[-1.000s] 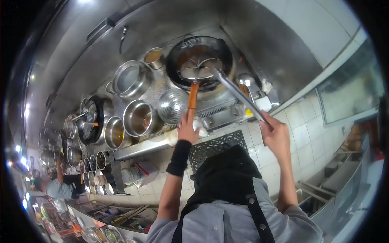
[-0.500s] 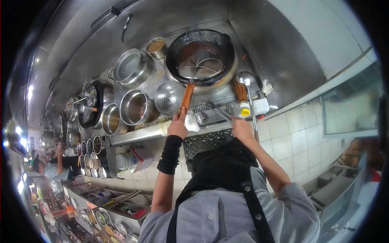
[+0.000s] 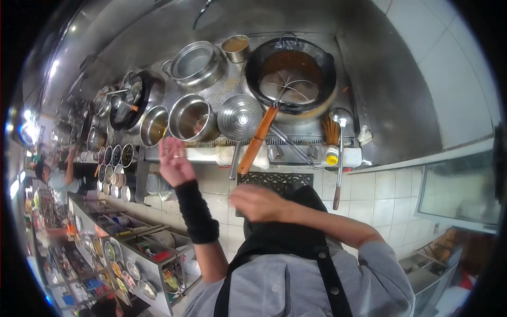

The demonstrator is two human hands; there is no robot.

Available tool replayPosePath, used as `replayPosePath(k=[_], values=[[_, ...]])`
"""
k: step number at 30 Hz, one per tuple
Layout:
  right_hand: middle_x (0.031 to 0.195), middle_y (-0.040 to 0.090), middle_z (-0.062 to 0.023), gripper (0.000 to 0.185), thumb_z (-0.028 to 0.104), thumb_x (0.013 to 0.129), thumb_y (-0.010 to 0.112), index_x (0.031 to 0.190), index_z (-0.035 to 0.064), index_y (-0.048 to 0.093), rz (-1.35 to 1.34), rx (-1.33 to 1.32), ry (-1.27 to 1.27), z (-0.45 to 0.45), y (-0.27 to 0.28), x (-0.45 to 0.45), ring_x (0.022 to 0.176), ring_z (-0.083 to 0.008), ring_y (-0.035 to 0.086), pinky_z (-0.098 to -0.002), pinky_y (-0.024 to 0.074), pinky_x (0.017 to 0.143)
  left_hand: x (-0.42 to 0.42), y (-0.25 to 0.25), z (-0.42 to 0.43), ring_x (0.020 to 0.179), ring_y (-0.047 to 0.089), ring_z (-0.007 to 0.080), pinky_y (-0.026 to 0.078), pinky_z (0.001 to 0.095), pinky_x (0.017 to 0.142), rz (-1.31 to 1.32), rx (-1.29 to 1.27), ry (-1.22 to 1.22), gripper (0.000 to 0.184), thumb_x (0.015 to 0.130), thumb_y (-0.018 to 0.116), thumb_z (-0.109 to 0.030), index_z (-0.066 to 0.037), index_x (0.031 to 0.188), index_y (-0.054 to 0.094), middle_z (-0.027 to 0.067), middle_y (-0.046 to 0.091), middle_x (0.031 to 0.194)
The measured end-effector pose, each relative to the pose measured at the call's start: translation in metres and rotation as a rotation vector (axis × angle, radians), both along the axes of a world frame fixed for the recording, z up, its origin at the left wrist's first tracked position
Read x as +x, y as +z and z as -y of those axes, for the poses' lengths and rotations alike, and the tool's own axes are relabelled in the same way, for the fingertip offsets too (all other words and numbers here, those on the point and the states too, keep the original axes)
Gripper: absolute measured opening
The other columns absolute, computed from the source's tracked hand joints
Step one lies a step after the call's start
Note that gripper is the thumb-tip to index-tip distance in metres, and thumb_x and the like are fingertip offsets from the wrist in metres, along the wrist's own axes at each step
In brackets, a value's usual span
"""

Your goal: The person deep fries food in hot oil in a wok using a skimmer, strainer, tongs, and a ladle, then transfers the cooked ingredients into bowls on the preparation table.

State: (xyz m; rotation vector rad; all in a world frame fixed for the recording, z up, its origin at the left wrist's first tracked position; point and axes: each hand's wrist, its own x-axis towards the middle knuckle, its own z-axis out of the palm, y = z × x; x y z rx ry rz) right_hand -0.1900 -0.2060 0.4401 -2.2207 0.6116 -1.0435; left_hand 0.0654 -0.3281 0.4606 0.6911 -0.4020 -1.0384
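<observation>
My left hand (image 3: 176, 162) is raised with its fingers apart and holds nothing. It is just in front of a steel pot (image 3: 154, 127) with yellowish liquid. My right hand (image 3: 257, 203) is in front of my apron, below the wooden handle; motion blurs its fingers. A large wire strainer (image 3: 269, 124) with a wooden handle rests in the black wok (image 3: 328, 79), its mesh in brown liquid. Metal tongs (image 3: 290, 144) lie beside that handle at the stove's front edge. To the left is a perforated metal skimmer (image 3: 240, 117).
A steel pot (image 3: 215, 124) and a bigger pot (image 3: 213, 75) stand left of the wok, with a small container (image 3: 235, 48) behind. On the right are a bamboo brush (image 3: 331, 132) and a ladle (image 3: 342, 137). Another person (image 3: 60, 177) works far left.
My left hand has let go of the strainer's handle and moved left. My right hand has released the tongs and moved left toward my body. The camera view has shifted.
</observation>
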Motion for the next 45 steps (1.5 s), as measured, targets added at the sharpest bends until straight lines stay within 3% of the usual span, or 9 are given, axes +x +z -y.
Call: replayPosePath(k=[3,6,17,22,28,34,37,43,45], values=[[0.114,0.054,-0.0160,0.022,0.016,0.089,0.063,0.103,-0.0002,0.061,0.268,0.017,0.340,-0.011,0.048,0.066,0.105,-0.0321,0.058,-0.0422,0.0503,0.089,0.073,-0.065,0.033,0.120,0.055,0.0341,0.050,0.0484,0.101,-0.092,0.042,0.536,0.063,0.079,0.058,0.004,-0.006,0.140,0.048,0.0169,0.051,0.132],[0.110,0.051,-0.0132,0.025,0.019,0.091,0.061,0.106,-0.0012,0.061,-0.088,-0.138,0.332,-0.030,0.043,0.109,0.104,-0.0303,0.054,-0.0377,0.0519,0.086,0.100,-0.127,0.021,0.119,0.055,0.0346,0.049,0.0480,0.101,0.137,0.381,0.898,0.062,0.077,0.058,0.003,-0.006,0.138,0.050,0.0167,0.052,0.130],[0.104,0.059,-0.0249,0.014,0.004,0.082,0.058,0.090,-0.0074,0.062,-0.478,-0.087,0.377,-0.042,-0.050,0.159,0.103,-0.0411,0.060,-0.0474,0.0558,0.081,0.087,-0.303,-0.097,0.116,0.056,0.0361,0.046,0.0468,0.103,0.698,1.337,1.081,0.058,0.073,0.057,0.002,-0.008,0.130,0.056,0.0158,0.055,0.126],[0.090,0.067,-0.0257,0.016,0.001,0.081,0.059,0.085,-0.0096,0.071,-0.569,-0.026,0.459,-0.038,-0.047,0.166,0.088,-0.0374,0.068,-0.0451,0.0578,0.081,0.054,-0.232,-0.115,0.118,0.051,0.0390,0.043,0.0515,0.102,0.563,1.347,1.091,0.054,0.069,0.061,-0.002,-0.013,0.122,0.058,0.0176,0.052,0.126],[0.068,0.055,0.0062,0.008,0.012,0.088,0.064,0.084,0.0046,0.064,-0.068,1.575,0.400,-0.039,-0.030,0.154,0.055,-0.0036,0.049,-0.0243,0.0380,0.050,0.083,-0.259,-0.123,0.120,0.049,0.0413,0.044,0.0522,0.104,0.681,1.377,0.893,0.056,0.069,0.069,-0.007,-0.014,0.123,0.055,0.0192,0.050,0.127],[0.085,0.060,-0.0242,0.019,-0.002,0.073,0.061,0.090,-0.0066,0.055,-0.318,0.155,0.447,-0.041,-0.020,0.173,0.073,-0.0434,0.060,-0.0525,0.0480,0.065,0.063,-0.254,-0.121,0.131,0.045,0.0385,0.039,0.0550,0.108,1.620,1.308,0.514,0.062,0.073,0.075,-0.012,-0.011,0.131,0.053,0.0164,0.047,0.138],[0.098,0.057,-0.0229,0.028,-0.006,0.074,0.061,0.100,-0.0008,0.054,-0.343,-0.281,0.342,-0.032,-0.034,0.201,0.091,-0.0417,0.063,-0.0514,0.0550,0.075,0.029,-0.313,-0.115,0.135,0.044,0.0372,0.038,0.0563,0.109,2.311,1.012,0.474,0.066,0.074,0.075,-0.014,-0.011,0.136,0.052,0.0158,0.046,0.144],[0.093,0.052,-0.0206,0.031,-0.010,0.068,0.060,0.097,-0.0002,0.054,-0.124,-0.143,0.692,-0.063,0.066,0.157,0.091,-0.0424,0.060,-0.0512,0.0500,0.077,0.042,-0.214,-0.108,0.139,0.040,0.0350,0.034,0.0559,0.112,2.090,1.078,0.086,0.064,0.078,0.073,-0.022,-0.011,0.137,0.050,0.0160,0.044,0.146],[0.095,0.052,-0.0186,0.029,-0.010,0.070,0.057,0.097,0.0007,0.053,-0.130,-0.027,0.527,-0.068,0.048,0.131,0.091,-0.0405,0.060,-0.0481,0.0516,0.078,0.075,-0.189,-0.092,0.132,0.047,0.0369,0.038,0.0529,0.110,1.414,1.285,0.412,0.063,0.076,0.072,-0.019,-0.010,0.135,0.051,0.0156,0.048,0.138]])
